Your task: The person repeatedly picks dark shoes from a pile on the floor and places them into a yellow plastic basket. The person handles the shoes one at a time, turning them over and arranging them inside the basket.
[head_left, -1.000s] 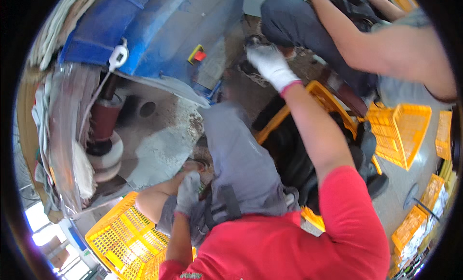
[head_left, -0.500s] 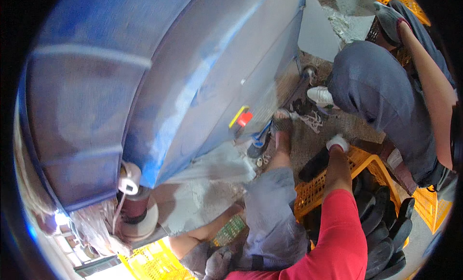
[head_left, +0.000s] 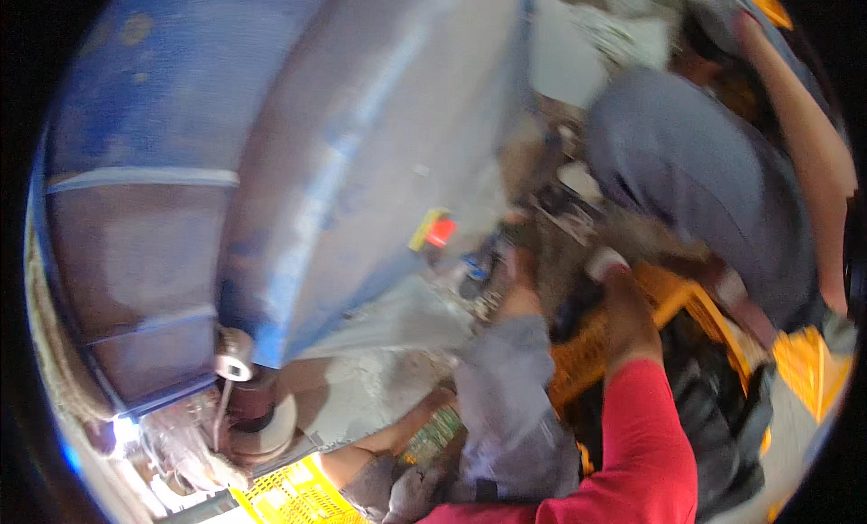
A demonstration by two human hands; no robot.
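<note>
My right hand [head_left: 607, 264], in a white glove at the end of a red sleeve, reaches forward just past the yellow crate [head_left: 578, 360]. It seems closed on the upper end of a black oblong piece [head_left: 574, 307], though blur hides the fingers. Several similar black oblong pieces [head_left: 700, 416] fill the crate under and right of my arm. Low in the view, my left hand [head_left: 415, 490] appears as a blurred grey gloved shape beside my grey trouser leg [head_left: 506, 407]; its fingers cannot be made out. A green patterned item [head_left: 433, 434] lies beside it.
A large blue-grey sheet [head_left: 361, 145] slopes across the left. Below it stand a spool [head_left: 248, 398] and another yellow crate [head_left: 293, 492]. At right a co-worker in grey trousers [head_left: 686, 163] sits close, an arm [head_left: 795, 136] raised. More yellow crate [head_left: 808, 370] shows there.
The whole view has shifted slightly left and blurred. My right hand and the black oblong piece stay together near the crate's far edge.
</note>
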